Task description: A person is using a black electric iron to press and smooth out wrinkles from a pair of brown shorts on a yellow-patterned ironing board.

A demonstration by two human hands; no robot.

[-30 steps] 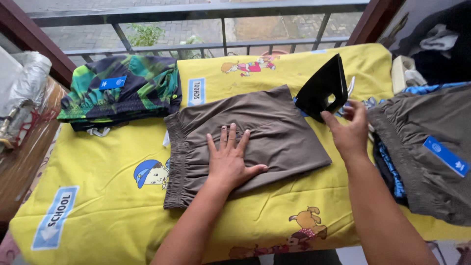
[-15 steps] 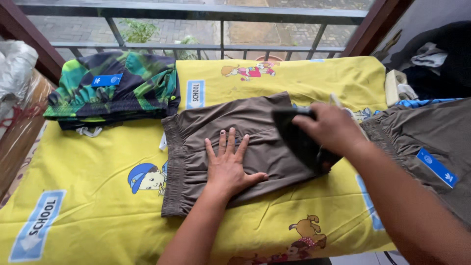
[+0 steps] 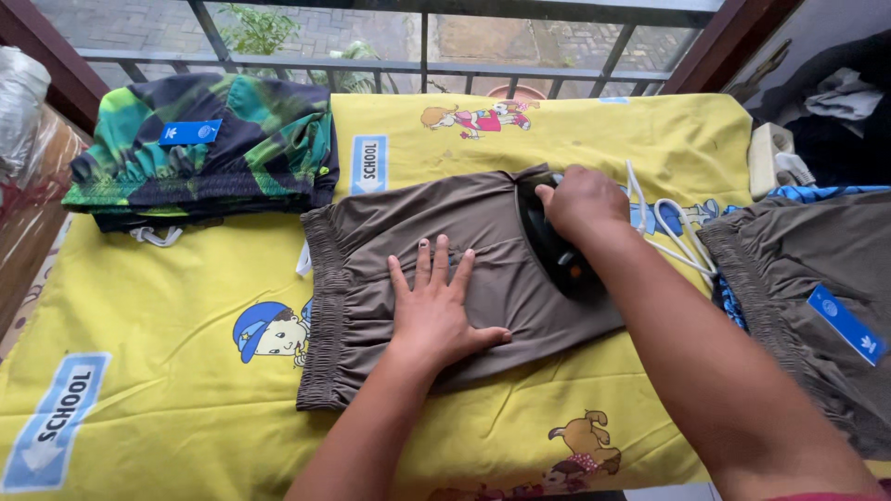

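Setting: balcony railing (image 3: pixel 418 65) runs behind a worktop draped in a yellow cartoon-print cloth (image 3: pixel 167 315).
Garments: three in all. One pair of brown shorts (image 3: pixel 418 232) lies flat mid-cloth, a green-and-black patterned pair (image 3: pixel 260 139) is folded at the far left, and a second brown pair (image 3: pixel 817 250) sits at the right edge, cut off by the frame.
Iron: one dark iron (image 3: pixel 561 255), standing on the middle shorts, mostly hidden under the hand.
Left hand: left hand (image 3: pixel 436 311) lies flat with fingers spread, pressing the brown shorts near the waistband.
Right hand: right hand (image 3: pixel 580 199) is closed around the iron's handle.
Labels: blue rectangular tag (image 3: pixel 188 132) on the patterned pair; another blue tag (image 3: pixel 845 325) on the right-hand shorts; blue-and-white arrow panels printed on the cloth.
Cord: white cable (image 3: pixel 664 227) loops just right of the iron.
Hard to make out: dark clothing heap (image 3: pixel 835 102) at the far right corner.
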